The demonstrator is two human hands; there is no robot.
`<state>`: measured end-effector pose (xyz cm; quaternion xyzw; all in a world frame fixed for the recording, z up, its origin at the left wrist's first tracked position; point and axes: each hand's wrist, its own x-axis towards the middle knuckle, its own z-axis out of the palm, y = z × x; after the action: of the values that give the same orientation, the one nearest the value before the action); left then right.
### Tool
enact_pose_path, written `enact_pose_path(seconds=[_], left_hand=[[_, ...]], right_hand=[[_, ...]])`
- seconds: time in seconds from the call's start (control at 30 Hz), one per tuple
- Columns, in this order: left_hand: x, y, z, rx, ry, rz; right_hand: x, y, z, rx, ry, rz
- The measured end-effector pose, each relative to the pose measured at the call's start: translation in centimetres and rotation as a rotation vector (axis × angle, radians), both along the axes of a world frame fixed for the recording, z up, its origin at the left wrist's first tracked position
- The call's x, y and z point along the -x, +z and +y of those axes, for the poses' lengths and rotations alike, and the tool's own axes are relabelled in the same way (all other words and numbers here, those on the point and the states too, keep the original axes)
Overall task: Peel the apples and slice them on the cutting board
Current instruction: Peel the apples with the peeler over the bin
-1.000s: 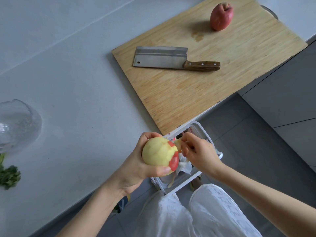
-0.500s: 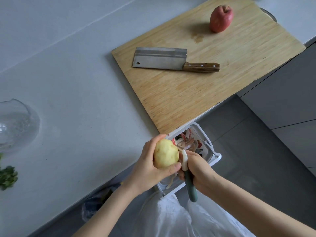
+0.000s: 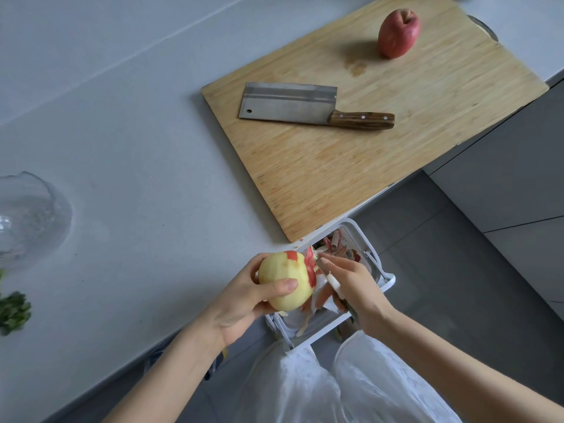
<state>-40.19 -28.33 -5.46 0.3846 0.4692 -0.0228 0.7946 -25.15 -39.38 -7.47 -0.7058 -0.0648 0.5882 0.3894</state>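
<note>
Pale grey stone countertop point(image 3: 137, 148) fills most of the view. Just off its front edge, the mostly peeled yellow apple with a last band of red skin point(image 3: 285, 282) is cupped in the left hand point(image 3: 244, 303), fingers curled behind it and thumb across the front. The right hand point(image 3: 354, 288) is closed round a white-headed, dark-handled peeler point(image 3: 334, 283), its head at the red band, though the blade's exact contact is hard to make out. The bare flesh looks wet and slick, so the fruit could twist or slip down into the white plastic waste bin point(image 3: 386, 279) of peelings right below. A skidding blade would run toward the left fingertips. Loose strips might miss the bin and land on the floor or the white clothing. Beyond lies the bamboo cutting board point(image 3: 335, 178), its near corner at the counter's edge. A steel cleaver with a wooden handle point(image 3: 290, 103) lies flat mid-board, taking up slicing room. The whole red apple point(image 3: 398, 33) stands unpeeled at the far end. Far left are a clear glass bowl point(image 3: 30, 215) and some green leaves point(image 3: 12, 309), well apart.
</note>
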Motion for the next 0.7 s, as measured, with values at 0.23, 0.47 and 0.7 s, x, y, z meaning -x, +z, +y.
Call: enact_pose_path(seconds=[0.23,0.47,0.7], left_hand=[[0.2,-0.3,-0.4,0.076,0.043,0.019],[0.4,-0.4,-0.2,0.004,0.042,0.038],[0.5,-0.6,-0.2,-0.057,0.001,0.059]], right_hand=[[-2.1,-3.8,1.4,0.278,0.373,-0.377],[-3.1,-4.3,1.8,0.244,0.403,-0.361],[-3.5,-4.6,1.5,0.226,0.328,-0.271]])
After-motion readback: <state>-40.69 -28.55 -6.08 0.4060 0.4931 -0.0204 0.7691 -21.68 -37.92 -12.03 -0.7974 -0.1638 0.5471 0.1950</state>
